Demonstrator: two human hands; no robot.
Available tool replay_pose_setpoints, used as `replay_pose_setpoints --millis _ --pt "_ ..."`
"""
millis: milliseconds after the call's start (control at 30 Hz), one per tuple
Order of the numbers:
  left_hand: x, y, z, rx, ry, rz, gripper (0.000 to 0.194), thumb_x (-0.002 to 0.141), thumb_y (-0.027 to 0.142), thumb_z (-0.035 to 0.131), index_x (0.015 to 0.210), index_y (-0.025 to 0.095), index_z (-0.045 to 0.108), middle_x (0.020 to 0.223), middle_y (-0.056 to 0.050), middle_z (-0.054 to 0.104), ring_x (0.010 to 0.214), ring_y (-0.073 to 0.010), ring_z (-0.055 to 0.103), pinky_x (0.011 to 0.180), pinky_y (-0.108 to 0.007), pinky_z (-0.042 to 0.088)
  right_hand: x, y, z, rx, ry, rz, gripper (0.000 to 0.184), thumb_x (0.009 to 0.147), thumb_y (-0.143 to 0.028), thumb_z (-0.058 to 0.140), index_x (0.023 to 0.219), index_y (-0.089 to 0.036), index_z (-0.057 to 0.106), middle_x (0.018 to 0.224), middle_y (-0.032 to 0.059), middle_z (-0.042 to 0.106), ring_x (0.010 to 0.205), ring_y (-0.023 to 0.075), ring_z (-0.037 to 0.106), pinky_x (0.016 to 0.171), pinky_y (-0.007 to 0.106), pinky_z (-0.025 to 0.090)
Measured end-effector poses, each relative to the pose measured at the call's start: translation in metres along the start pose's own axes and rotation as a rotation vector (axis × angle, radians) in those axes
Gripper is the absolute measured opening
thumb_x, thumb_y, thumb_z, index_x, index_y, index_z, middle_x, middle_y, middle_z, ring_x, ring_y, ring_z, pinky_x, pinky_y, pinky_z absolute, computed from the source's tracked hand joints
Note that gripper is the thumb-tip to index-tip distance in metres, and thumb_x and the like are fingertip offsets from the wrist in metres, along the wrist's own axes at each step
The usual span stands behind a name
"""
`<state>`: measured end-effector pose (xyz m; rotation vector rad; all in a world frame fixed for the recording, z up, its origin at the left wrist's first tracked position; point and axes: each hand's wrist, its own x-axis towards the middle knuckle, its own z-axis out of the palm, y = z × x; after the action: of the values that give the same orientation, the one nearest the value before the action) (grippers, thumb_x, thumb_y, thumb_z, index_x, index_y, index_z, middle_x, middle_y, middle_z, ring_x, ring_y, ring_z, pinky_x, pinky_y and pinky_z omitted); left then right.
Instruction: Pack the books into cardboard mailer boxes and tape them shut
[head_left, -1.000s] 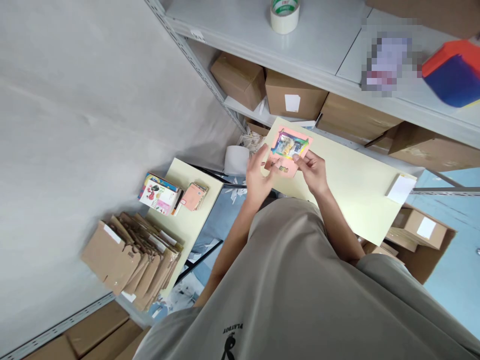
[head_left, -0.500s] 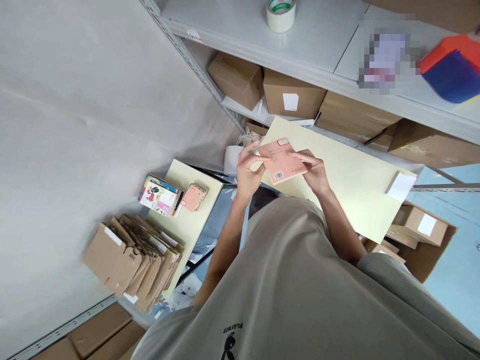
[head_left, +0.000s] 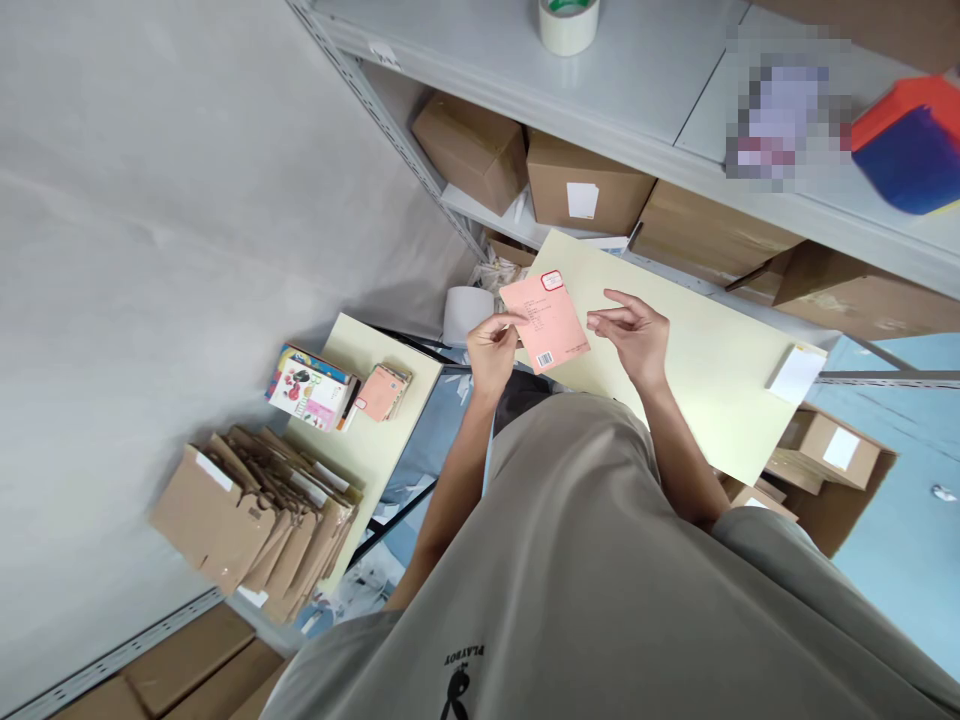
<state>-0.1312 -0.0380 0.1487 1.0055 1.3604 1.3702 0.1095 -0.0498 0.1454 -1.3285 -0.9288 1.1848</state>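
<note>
A thin pink book (head_left: pixel 553 325), with a barcode and a red-edged label on the cover facing me, is pinched at its left edge by my left hand (head_left: pixel 493 352). It is held above the pale yellow table (head_left: pixel 690 390). My right hand (head_left: pixel 636 335) hovers just right of the book, apart from it, its fingers stretched out and holding nothing.
At left, a side table (head_left: pixel 390 440) bears a small pink book stack (head_left: pixel 381 392), picture books (head_left: pixel 307 392) and folded cardboard boxes (head_left: pixel 255 520). Cartons (head_left: pixel 585 185) fill the shelf ahead, with a tape roll (head_left: pixel 568 30) above. A white pad (head_left: pixel 799 373) lies at the table's right end.
My right hand has let go of the pink book and moved off to the right. My left hand keeps hold of the book, which has shifted slightly left and turned.
</note>
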Motion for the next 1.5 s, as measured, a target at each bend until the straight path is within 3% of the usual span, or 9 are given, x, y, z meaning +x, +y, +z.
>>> replay_pose_setpoints --millis 133,333,433,533,767,1000,1133,1300,1500 --pt "-0.002 0.002 0.005 0.044 -0.03 0.021 0.015 0.092 0.036 0.086 0.083 0.024 0.088 0.092 -0.003 0.086 0.081 -0.0188 0.08 0.072 -0.029 0.067 -0.01 -0.014 0.009 -0.112 0.037 -0.002 0.058 0.088 -0.069 0.102 0.127 -0.028 0.09 0.091 0.0022 0.089 0.085 0.0264 0.088 0.09 0.046 0.079" --pt "-0.005 0.004 0.019 0.169 -0.175 0.195 0.02 0.103 0.036 0.083 0.088 0.027 0.092 0.108 -0.007 0.089 0.105 -0.0249 0.085 0.098 -0.037 0.07 -0.022 -0.015 0.036 -0.203 -0.196 -0.165 0.063 0.083 -0.053 0.107 0.139 -0.031 0.091 0.155 0.0049 0.084 0.142 0.0356 0.083 0.118 0.053 0.075" --pt "-0.005 -0.005 0.02 0.1 -0.321 0.129 0.032 0.107 0.058 0.083 0.113 0.028 0.093 0.142 -0.01 0.086 0.125 -0.0301 0.086 0.101 -0.041 0.073 -0.019 -0.005 0.034 -0.171 -0.219 -0.13 0.042 0.102 -0.052 0.087 0.139 -0.031 0.091 0.148 0.0037 0.087 0.135 0.0328 0.087 0.112 0.053 0.078" --pt "-0.006 -0.019 0.019 0.005 -0.436 0.055 0.059 0.104 0.073 0.085 0.146 0.03 0.081 0.16 -0.011 0.079 0.14 -0.0352 0.083 0.11 -0.047 0.074 -0.018 0.0 0.026 -0.204 -0.199 -0.156 0.044 0.102 -0.049 0.088 0.143 -0.032 0.089 0.144 0.0029 0.089 0.137 0.0338 0.086 0.118 0.054 0.076" --pt "-0.016 -0.027 0.031 -0.017 -0.458 0.089 0.058 0.118 0.077 0.061 0.159 0.036 0.06 0.172 -0.013 0.07 0.16 -0.0338 0.071 0.119 -0.05 0.07 -0.026 -0.002 0.026 -0.391 -0.072 -0.242 0.044 0.105 -0.044 0.087 0.149 -0.038 0.086 0.153 -0.001 0.085 0.132 0.0357 0.088 0.13 0.058 0.068" --pt "-0.001 -0.03 0.02 0.108 -0.227 0.033 0.07 0.1 0.083 0.085 0.142 0.029 0.073 0.154 -0.014 0.08 0.147 -0.0323 0.077 0.12 -0.046 0.066 0.001 0.009 0.014 0.057 0.019 -0.025 0.055 0.09 -0.066 0.1 0.131 -0.03 0.091 0.133 0.0057 0.092 0.129 0.0356 0.089 0.117 0.057 0.075" --pt "0.016 -0.031 0.009 0.075 -0.297 -0.082 0.067 0.096 0.082 0.089 0.126 0.023 0.084 0.12 -0.01 0.091 0.113 -0.0282 0.085 0.101 -0.04 0.068 0.008 0.014 0.004 0.169 -0.001 0.022 0.06 0.08 -0.065 0.108 0.124 -0.029 0.092 0.127 0.0065 0.093 0.127 0.0348 0.089 0.114 0.056 0.075" --pt "0.022 -0.021 0.006 0.194 -0.288 -0.016 0.05 0.101 0.07 0.088 0.121 0.024 0.084 0.118 -0.008 0.09 0.106 -0.0238 0.084 0.091 -0.033 0.065 0.009 0.015 0.002 0.158 -0.016 0.007 0.056 0.079 -0.063 0.109 0.121 -0.03 0.092 0.122 0.0052 0.094 0.123 0.0332 0.09 0.116 0.056 0.074" --pt "0.024 -0.013 0.005 0.203 -0.325 0.234 0.034 0.107 0.059 0.085 0.106 0.026 0.079 0.126 -0.01 0.087 0.132 -0.0274 0.083 0.122 -0.045 0.063 0.003 0.006 0.01 0.02 -0.032 -0.141 0.034 0.091 -0.062 0.101 0.095 -0.032 0.087 0.118 0.0027 0.093 0.13 0.0302 0.088 0.13 0.055 0.065"
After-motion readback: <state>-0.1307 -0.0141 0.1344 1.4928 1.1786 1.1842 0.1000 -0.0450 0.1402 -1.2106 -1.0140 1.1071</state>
